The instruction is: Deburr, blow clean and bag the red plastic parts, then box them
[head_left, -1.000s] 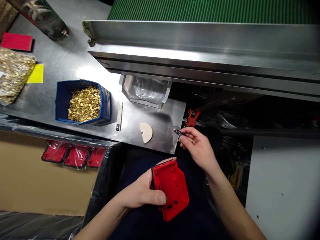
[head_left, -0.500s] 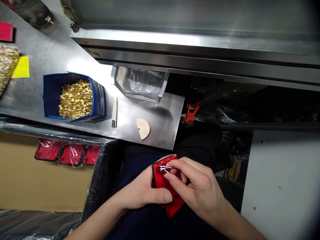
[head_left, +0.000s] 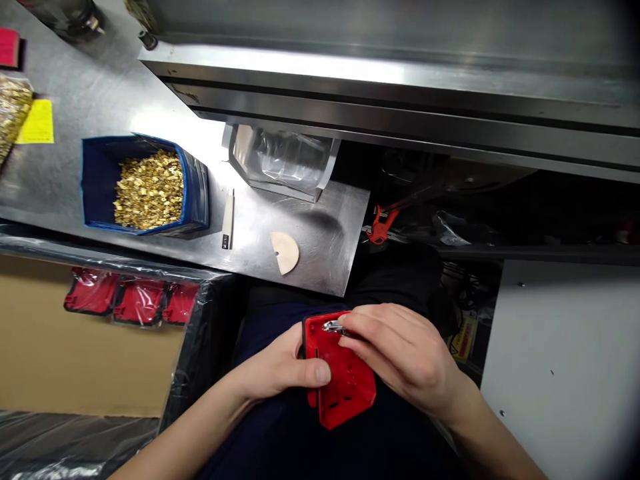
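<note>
My left hand (head_left: 285,367) grips the left edge of a red plastic case (head_left: 347,387) with a black rim, thumb lying over its front. The case is held tilted above my lap, its hollow inside facing me. My right hand (head_left: 407,347) is closed, with thumb and fingers pinching a small shiny silver metal piece (head_left: 333,326). That piece sits over the upper part of the case; its exact kind is hard to make out, and my fingers hide its other end.
On the metal bench stand a blue bin (head_left: 195,193) of small brass parts and a grey bin (head_left: 320,183) with clear bags. A cutter knife (head_left: 228,220) and a beige half-disc (head_left: 285,253) lie nearby. Bagged red cases (head_left: 139,300) rest in a lined box at left.
My right hand has shifted slightly up and right, uncovering more of the case's inside. The silver piece in its fingers has turned. My left hand keeps its hold on the case.
</note>
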Action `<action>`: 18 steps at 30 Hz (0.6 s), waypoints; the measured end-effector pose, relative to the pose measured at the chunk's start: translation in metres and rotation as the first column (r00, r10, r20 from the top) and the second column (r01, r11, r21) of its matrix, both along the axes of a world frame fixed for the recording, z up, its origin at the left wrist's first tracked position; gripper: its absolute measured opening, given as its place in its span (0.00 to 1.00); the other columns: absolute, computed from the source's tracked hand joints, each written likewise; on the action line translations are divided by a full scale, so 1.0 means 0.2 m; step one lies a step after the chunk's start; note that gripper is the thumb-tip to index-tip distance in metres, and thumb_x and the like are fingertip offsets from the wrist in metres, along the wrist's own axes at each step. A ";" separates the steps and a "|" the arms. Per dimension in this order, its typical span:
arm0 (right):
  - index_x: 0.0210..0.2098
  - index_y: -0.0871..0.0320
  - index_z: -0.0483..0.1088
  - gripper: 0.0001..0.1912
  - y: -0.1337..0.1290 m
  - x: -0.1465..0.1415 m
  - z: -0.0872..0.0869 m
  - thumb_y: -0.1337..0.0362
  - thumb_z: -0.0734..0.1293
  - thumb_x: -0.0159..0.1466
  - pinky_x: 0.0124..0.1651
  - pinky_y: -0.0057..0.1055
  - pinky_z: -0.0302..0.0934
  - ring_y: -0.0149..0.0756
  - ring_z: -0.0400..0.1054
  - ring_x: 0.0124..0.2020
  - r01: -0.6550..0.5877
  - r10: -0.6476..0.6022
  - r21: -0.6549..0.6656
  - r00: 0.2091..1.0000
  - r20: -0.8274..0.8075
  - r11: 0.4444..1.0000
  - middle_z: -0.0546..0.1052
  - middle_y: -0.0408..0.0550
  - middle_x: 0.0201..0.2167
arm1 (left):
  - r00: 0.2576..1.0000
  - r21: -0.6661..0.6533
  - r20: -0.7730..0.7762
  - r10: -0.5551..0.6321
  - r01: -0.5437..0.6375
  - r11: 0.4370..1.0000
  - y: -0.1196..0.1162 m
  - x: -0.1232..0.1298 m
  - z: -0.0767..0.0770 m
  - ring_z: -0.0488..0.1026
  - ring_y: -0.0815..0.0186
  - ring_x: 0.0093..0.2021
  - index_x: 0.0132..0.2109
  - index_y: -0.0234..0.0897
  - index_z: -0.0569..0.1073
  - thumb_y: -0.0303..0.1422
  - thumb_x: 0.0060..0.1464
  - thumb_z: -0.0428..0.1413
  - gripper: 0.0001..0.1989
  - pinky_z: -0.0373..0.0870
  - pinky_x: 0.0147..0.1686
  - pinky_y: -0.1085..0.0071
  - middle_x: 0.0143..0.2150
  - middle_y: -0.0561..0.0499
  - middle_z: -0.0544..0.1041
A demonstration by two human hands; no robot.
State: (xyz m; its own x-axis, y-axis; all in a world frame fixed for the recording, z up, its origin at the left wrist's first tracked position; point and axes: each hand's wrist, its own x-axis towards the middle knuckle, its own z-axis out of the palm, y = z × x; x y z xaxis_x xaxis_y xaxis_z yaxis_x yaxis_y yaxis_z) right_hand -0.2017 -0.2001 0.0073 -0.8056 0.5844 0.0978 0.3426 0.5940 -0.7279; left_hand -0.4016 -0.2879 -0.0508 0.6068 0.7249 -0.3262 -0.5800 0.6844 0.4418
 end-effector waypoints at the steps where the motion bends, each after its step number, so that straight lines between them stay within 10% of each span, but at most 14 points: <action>1: 0.54 0.64 0.71 0.12 0.01 0.00 -0.01 0.71 0.68 0.71 0.48 0.36 0.69 0.39 0.75 0.44 -0.044 0.043 0.030 0.999 0.030 0.999 0.80 0.52 0.45 | 1.000 0.011 0.002 -0.006 0.006 1.000 0.00 0.00 0.00 0.74 0.63 0.41 0.55 0.35 0.74 0.48 0.54 0.67 0.29 0.69 0.45 0.70 0.43 0.48 0.78; 18: 0.51 0.64 0.73 0.10 0.05 -0.03 -0.06 0.71 0.63 0.73 0.39 0.36 0.70 0.39 0.76 0.38 -0.253 0.234 0.176 0.964 0.124 0.951 0.81 0.53 0.41 | 0.998 0.046 -0.052 -0.034 0.036 0.998 0.00 -0.01 -0.02 0.72 0.64 0.38 0.51 0.33 0.76 0.50 0.52 0.67 0.28 0.69 0.41 0.71 0.39 0.49 0.76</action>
